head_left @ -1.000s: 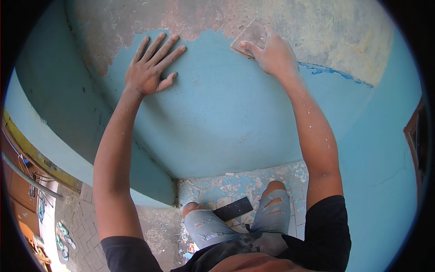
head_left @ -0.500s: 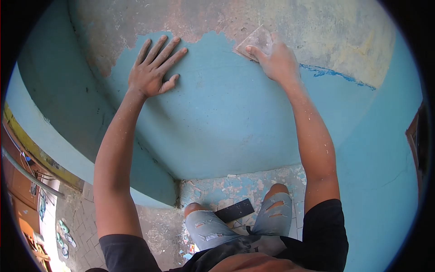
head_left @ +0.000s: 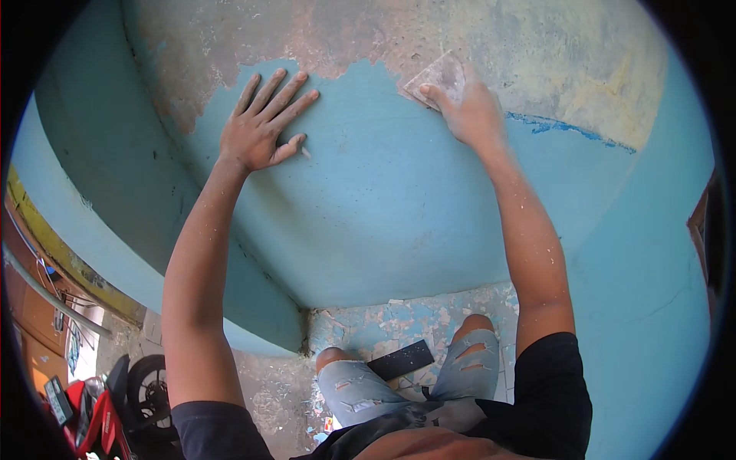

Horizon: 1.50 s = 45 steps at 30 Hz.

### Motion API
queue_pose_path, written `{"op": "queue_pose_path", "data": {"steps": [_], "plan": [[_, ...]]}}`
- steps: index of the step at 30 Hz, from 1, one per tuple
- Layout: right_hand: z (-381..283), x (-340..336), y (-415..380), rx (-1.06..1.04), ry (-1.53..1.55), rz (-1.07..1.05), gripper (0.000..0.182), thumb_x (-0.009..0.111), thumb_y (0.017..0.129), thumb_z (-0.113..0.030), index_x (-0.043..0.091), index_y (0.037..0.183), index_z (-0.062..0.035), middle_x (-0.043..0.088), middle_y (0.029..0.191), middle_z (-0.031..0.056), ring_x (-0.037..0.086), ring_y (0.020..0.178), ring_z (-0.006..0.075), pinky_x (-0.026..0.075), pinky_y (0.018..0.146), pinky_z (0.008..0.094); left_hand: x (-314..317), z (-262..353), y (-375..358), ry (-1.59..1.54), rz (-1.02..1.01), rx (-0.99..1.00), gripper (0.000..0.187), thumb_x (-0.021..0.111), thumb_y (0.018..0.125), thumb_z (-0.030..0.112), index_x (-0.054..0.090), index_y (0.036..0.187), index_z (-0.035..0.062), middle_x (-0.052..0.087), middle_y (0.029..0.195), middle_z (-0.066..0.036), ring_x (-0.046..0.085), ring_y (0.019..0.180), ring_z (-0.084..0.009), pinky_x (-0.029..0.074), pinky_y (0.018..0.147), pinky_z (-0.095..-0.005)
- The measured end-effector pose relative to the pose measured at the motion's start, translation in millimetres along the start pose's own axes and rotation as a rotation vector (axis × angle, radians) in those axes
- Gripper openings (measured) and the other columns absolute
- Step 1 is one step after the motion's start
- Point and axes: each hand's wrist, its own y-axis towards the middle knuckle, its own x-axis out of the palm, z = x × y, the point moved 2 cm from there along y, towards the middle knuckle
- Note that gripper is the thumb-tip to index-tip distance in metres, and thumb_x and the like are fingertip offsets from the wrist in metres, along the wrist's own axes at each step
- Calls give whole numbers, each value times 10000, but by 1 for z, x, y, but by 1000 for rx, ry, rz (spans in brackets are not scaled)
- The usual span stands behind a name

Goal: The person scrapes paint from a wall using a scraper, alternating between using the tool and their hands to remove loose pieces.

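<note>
At the upper middle of the frame, my right hand (head_left: 477,119) is closed on the plate (head_left: 435,75) against the wall (head_left: 383,199). It looks light, stiff, dusty enough to slip; best held by its right edge. My left hand (head_left: 254,138) spreads wide, holding nothing.

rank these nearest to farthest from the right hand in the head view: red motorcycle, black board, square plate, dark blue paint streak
1. square plate, held in the right hand
2. dark blue paint streak, right of it
3. black board, on the floor
4. red motorcycle, far lower left
</note>
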Motion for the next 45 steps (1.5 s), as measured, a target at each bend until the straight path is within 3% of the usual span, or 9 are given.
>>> {"op": "queue_pose_path", "data": {"steps": [5, 10, 17, 20, 22, 25, 30, 37, 45], "plan": [[-18, -10, 1, 27, -6, -26, 862, 777, 917, -581, 456, 1447, 18, 709, 1211, 337, 694, 1178, 476, 550, 995, 525, 3, 0, 0, -1, 9, -20, 670, 429, 1002, 584, 365, 1650, 427, 287, 1755, 67, 257, 1616, -216, 120, 1362, -496], [-12, -28, -21, -14, 273, -17, 851, 818, 925, -447, 283, 1461, -61, 678, 1201, 365, 677, 1163, 502, 550, 984, 551, 1, -2, -3, 37, 21, -27, 680, 441, 992, 599, 367, 1648, 432, 294, 1751, 71, 272, 1609, -212, 132, 1363, -485], [19, -18, -58, -381, 68, -92, 875, 872, 845, -476, 437, 1511, -112, 597, 1360, 211, 663, 1183, 431, 572, 947, 494, 4, -2, -4, -18, 71, -31, 669, 425, 1004, 574, 308, 1655, 478, 264, 1756, 110, 261, 1609, -177, 147, 1369, -458], [22, -11, -62, -482, 19, -74, 869, 855, 837, -521, 500, 1559, -195, 584, 1320, 123, 719, 1020, 392, 615, 850, 459, 5, -2, -3, -29, 86, -24, 673, 453, 994, 547, 338, 1651, 462, 285, 1751, 101, 274, 1606, -182, 159, 1365, -462], [24, -5, -62, -494, -309, -104, 901, 826, 825, -575, 480, 1598, -269, 588, 1270, 115, 746, 834, 357, 635, 705, 435, 4, -3, -5, -39, 101, -20, 675, 469, 987, 534, 354, 1648, 453, 297, 1747, 97, 282, 1604, -184, 166, 1363, -464], [28, 1, -63, -515, -355, -54, 893, 794, 831, -626, 478, 1594, -286, 592, 1268, 112, 740, 708, 339, 623, 604, 426, 2, -6, -4, -65, 132, -1, 689, 497, 976, 517, 374, 1648, 424, 312, 1743, 89, 299, 1598, -190, 181, 1359, -469], [19, 1, -71, -418, -451, -143, 928, 753, 833, -694, 463, 1616, -290, 607, 1212, 111, 736, 775, 331, 609, 627, 419, -1, -17, -7, -60, 102, 137, 663, 469, 993, 548, 478, 1616, 321, 399, 1709, 20, 330, 1593, -229, 201, 1344, -477], [16, 9, -75, -409, -517, -113, 847, 690, 899, -706, 491, 1610, -290, 614, 1023, 105, 727, 666, 272, 599, 555, 376, 1, -10, -10, -91, 164, 89, 661, 544, 972, 496, 460, 1616, 376, 400, 1704, 74, 360, 1573, -186, 242, 1346, -441], [15, 12, -72, -399, -456, -135, 851, 738, 897, -650, 485, 1616, -271, 603, 992, 108, 705, 682, 272, 588, 568, 381, 0, -8, -9, -82, 180, 75, 600, 593, 984, 438, 550, 1568, 304, 469, 1667, 18, 388, 1562, -217, 260, 1330, -471]]}}
